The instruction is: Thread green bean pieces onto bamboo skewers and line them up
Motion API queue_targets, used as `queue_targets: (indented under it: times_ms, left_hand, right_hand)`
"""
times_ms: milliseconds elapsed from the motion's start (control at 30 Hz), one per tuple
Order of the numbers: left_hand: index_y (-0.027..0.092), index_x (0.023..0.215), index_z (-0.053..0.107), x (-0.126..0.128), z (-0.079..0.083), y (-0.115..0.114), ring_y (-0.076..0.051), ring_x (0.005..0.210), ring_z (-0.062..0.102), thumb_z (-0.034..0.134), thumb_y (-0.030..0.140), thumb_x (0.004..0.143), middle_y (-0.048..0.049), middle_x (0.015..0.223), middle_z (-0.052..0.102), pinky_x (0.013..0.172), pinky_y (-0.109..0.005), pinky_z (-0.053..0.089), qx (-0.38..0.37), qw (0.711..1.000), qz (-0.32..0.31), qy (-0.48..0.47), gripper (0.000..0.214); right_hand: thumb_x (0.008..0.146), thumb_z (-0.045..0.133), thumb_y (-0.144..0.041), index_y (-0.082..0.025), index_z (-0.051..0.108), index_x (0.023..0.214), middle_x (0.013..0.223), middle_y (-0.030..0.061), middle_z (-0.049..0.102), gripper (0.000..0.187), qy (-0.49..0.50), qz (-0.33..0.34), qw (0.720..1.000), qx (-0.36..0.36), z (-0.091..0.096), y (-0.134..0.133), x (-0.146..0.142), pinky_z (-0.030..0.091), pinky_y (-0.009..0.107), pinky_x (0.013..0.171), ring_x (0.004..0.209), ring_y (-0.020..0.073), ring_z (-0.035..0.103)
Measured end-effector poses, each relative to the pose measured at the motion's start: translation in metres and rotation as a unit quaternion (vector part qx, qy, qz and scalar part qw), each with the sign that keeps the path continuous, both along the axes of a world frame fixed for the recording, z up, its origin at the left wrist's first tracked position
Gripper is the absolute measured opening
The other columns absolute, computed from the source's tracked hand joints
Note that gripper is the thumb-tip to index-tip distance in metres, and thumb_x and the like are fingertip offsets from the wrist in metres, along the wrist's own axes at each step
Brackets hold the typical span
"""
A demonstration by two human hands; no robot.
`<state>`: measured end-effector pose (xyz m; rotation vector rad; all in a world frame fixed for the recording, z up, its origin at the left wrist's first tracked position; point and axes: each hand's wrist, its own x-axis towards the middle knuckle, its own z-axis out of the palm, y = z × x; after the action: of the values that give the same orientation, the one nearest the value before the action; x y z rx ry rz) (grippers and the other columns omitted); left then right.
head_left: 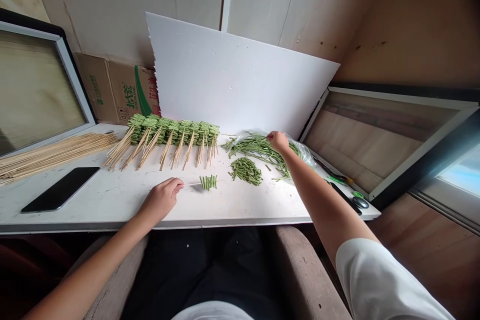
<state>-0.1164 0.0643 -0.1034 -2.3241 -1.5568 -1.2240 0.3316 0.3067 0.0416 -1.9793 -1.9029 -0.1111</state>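
Observation:
My left hand [163, 197] is closed on the bare end of a thin bamboo skewer [192, 184]. Several short green stalk pieces [208, 182] are threaded crosswise on it, held just over the white table. Over the long green stalks [253, 145], at the back right, is my right hand [278, 141]. Its fingers are pinched together, and what is in them, if anything, is hidden. A heap of cut green pieces [246, 170] lies between my two hands. Behind the left hand, filled skewers [168, 132] are stacked in a row, their stick ends pointing toward me.
Loose bamboo skewers [56, 152] lie at the left, behind a black tablet [60, 190]. A clear plastic bag [305, 155] surrounds the long stalks. A white foam board [240, 80] and a cardboard box [116, 87] stand behind. At right are a dark phone [345, 197] and a round object [360, 202].

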Motion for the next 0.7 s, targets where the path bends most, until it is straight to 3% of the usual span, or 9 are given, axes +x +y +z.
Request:
queue_targets:
  times_ms: [133,300,433,700]
  left_hand:
    - [0.023,0.094,0.064,-0.002,-0.004,0.001,-0.018,0.074,0.068,0.044,0.019,0.102,-0.0037,0.087,0.073,0.069,-0.027,0.049,-0.001,1.000,0.000,0.006,0.022]
    - [0.023,0.095,0.063,-0.004,-0.008,0.003,-0.019,0.079,0.070,0.042,0.015,0.100,-0.0046,0.089,0.073,0.070,-0.027,0.049,-0.012,1.000,-0.003,0.008,0.023]
    - [0.024,0.095,0.063,-0.004,-0.008,0.002,-0.019,0.077,0.069,0.044,0.017,0.101,-0.0042,0.089,0.073,0.069,-0.027,0.049,-0.018,1.000,0.004,0.011,0.021]
    - [0.024,0.096,0.064,-0.004,-0.008,0.003,-0.020,0.078,0.070,0.045,0.019,0.100,-0.0042,0.090,0.074,0.070,-0.028,0.050,-0.019,1.000,-0.004,0.005,0.020]
  right_hand:
    - [0.097,0.059,-0.017,-0.019,0.080,0.113,0.113,0.0119,0.081,0.027,0.025,0.012,0.999,0.037,0.035,0.004,0.002,0.051,0.030,0.086,0.101,0.0236,0.071]
    - [0.094,0.057,-0.014,-0.019,0.080,0.111,0.106,0.0100,0.082,0.029,0.056,0.024,0.989,0.132,0.080,0.009,0.005,0.053,0.032,0.090,0.100,0.0253,0.073]
    - [0.090,0.063,-0.011,-0.017,0.080,0.106,0.105,0.0120,0.082,0.023,0.094,-0.018,0.977,0.191,0.112,0.011,0.023,0.054,0.036,0.094,0.100,0.0272,0.073]
    - [0.092,0.070,-0.015,-0.008,0.077,0.100,0.095,0.0152,0.080,0.012,0.102,-0.012,0.977,0.187,0.144,0.000,0.048,0.051,0.031,0.092,0.090,0.0187,0.069]
